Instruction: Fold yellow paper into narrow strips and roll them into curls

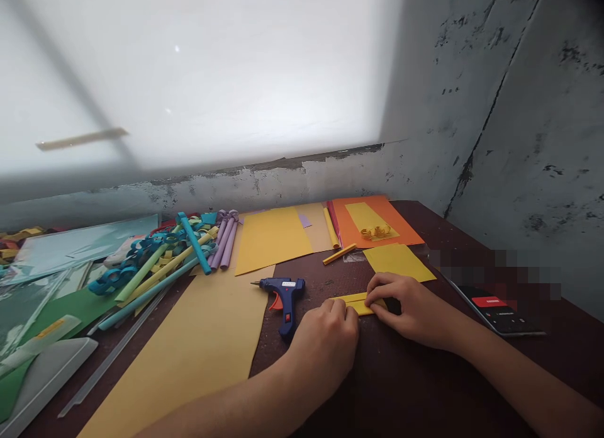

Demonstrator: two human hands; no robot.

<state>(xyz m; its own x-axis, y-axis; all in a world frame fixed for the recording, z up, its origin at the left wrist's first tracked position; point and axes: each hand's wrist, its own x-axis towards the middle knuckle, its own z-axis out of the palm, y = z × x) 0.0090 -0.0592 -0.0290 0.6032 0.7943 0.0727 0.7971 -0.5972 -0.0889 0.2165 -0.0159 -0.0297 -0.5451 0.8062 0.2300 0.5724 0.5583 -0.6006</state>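
The curled left hand (326,338) grips a yellow paper strip (358,307) the right hand (409,304) pinches.

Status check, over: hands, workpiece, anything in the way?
Left hand curled against yellow paper strip; right hand pinching its right end. Strip lies low at the tabletop. Glue gun close beside left hand, not on strip.

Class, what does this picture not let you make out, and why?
All in the head view:
Yellow strip's right end: covered by the right hand.
Most left hand fingertips: hidden behind its knuckles.
Phone's small writing: too small.
Glue gun's label: too small.
Tan sheet's near end: cut off by the bottom edge.
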